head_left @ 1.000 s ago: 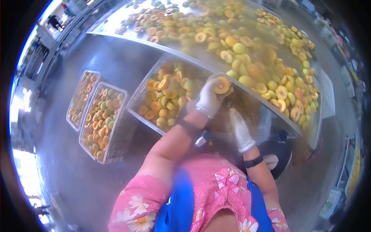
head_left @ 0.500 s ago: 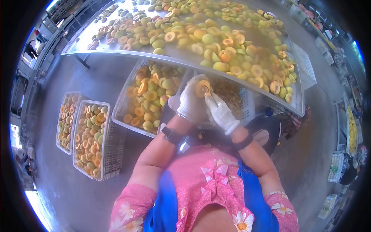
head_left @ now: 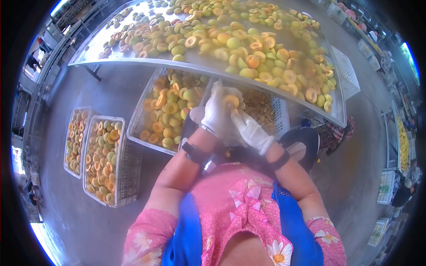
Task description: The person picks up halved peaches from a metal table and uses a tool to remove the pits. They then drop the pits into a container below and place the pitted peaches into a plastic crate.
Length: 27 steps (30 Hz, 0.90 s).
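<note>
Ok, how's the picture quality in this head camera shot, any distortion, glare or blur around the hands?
Head view: strong fisheye curves the edge of the metal table and leaves a black ring around the frame; the tabletop has a pale sheen; blown-out light sits far left; the gloved left hand, right hand and the fruit half between them look slightly soft.

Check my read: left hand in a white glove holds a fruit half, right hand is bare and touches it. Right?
One thing is wrong. The right hand is not bare: it wears a white glove, like the left hand. The rest stands: the left hand holds the fruit half and the right hand's fingertips touch it. The head view shows this.
</note>
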Each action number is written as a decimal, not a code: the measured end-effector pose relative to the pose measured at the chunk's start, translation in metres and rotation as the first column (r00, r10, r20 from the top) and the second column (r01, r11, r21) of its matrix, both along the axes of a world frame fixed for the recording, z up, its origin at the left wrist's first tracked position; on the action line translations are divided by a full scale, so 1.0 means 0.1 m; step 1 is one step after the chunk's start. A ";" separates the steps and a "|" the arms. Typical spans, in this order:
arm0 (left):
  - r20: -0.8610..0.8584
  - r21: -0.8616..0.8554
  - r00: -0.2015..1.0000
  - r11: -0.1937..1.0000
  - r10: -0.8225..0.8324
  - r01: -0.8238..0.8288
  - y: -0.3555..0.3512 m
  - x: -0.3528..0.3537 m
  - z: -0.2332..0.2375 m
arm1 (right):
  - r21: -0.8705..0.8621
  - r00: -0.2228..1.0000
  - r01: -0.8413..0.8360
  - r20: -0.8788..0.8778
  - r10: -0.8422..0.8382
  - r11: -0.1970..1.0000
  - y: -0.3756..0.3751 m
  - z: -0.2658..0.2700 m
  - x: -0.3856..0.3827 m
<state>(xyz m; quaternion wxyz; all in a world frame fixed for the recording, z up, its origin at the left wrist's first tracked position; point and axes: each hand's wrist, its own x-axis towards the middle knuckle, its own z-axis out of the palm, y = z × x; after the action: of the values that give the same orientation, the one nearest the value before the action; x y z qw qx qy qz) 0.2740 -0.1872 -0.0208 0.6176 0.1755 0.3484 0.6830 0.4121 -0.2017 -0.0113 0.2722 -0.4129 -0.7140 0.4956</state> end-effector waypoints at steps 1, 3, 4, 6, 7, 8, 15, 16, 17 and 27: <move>0.036 -0.027 0.999 0.999 -0.038 0.039 0.00 -0.01 -0.01 | -0.001 1.000 -0.002 0.002 0.002 1.000 -0.02 -0.02 0.01; -0.081 0.008 0.997 1.000 -0.015 0.016 -0.03 0.00 -0.03 | -0.099 1.000 0.001 0.003 0.000 0.995 -0.03 -0.02 0.02; -0.196 0.042 0.981 0.999 0.011 -0.003 -0.04 0.01 -0.04 | -0.099 1.000 0.000 0.004 0.001 0.995 -0.05 -0.01 0.02; -0.319 0.016 0.947 0.999 0.040 -0.037 -0.08 0.04 0.02 | -0.215 0.983 -0.030 -0.182 -0.009 0.976 -0.08 0.01 0.01; -0.439 -0.001 0.896 0.997 0.063 -0.071 -0.10 0.05 0.05 | -0.217 0.983 -0.031 -0.182 -0.009 0.976 -0.06 -0.01 0.04; -0.389 -0.014 0.921 0.999 0.024 -0.032 -0.08 0.03 0.04 | -0.337 0.975 -0.102 -0.219 0.027 0.936 -0.02 -0.04 0.08; -0.357 -0.013 0.933 0.999 0.040 -0.048 -0.02 0.05 -0.10 | 0.288 0.959 0.105 -0.284 -0.020 0.952 -0.01 -0.44 -0.09; -0.400 -0.015 0.915 0.998 0.057 -0.068 -0.03 0.07 -0.06 | -0.044 0.966 0.052 -0.251 -0.062 0.998 -0.08 -0.21 -0.06; -0.400 -0.015 0.915 0.997 0.058 -0.069 -0.04 0.06 -0.01 | -0.373 0.974 0.007 -0.207 -0.090 0.928 -0.11 -0.09 -0.03; -0.637 0.117 0.744 0.980 0.200 -0.163 -0.06 0.17 0.11 | -0.449 0.926 -0.047 -0.354 -0.129 0.893 -0.14 -0.08 -0.02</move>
<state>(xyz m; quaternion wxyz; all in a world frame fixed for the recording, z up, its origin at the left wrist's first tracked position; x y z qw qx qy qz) 0.2905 -0.1936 -0.0102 0.3856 0.3817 0.5364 0.6464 0.4099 -0.2156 -0.0195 0.3111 -0.3774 -0.5059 0.7105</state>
